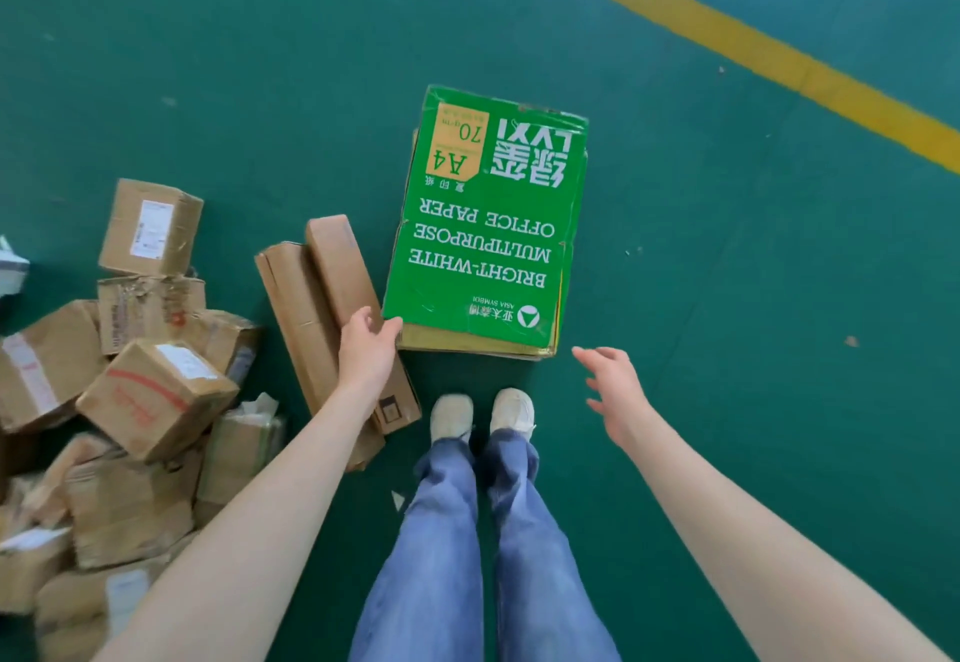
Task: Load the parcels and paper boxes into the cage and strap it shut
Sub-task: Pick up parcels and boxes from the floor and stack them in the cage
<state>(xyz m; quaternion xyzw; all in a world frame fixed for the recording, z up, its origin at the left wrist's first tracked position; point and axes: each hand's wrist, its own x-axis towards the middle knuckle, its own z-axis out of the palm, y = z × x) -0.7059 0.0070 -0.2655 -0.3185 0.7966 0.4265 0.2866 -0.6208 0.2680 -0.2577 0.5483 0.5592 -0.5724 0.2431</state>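
Observation:
A green A4 office-paper box (pixel 488 225) lies on the green floor just ahead of my feet. My left hand (pixel 366 344) reaches to its near left corner, fingertips touching the lid edge, fingers relaxed. My right hand (pixel 613 386) hovers open to the right of the box's near right corner, not touching it. Two long brown cardboard parcels (pixel 322 308) lie side by side left of the box, partly under my left forearm. A heap of several brown parcels (pixel 140 375) fills the lower left. The cage is not in view.
A yellow floor line (pixel 753 43) runs diagonally across the upper right. My white shoes (pixel 480 414) and blue jeans stand right behind the green box. A white bag edge (pixel 10 266) shows at the far left. Bare green floor spreads to the right and beyond the box.

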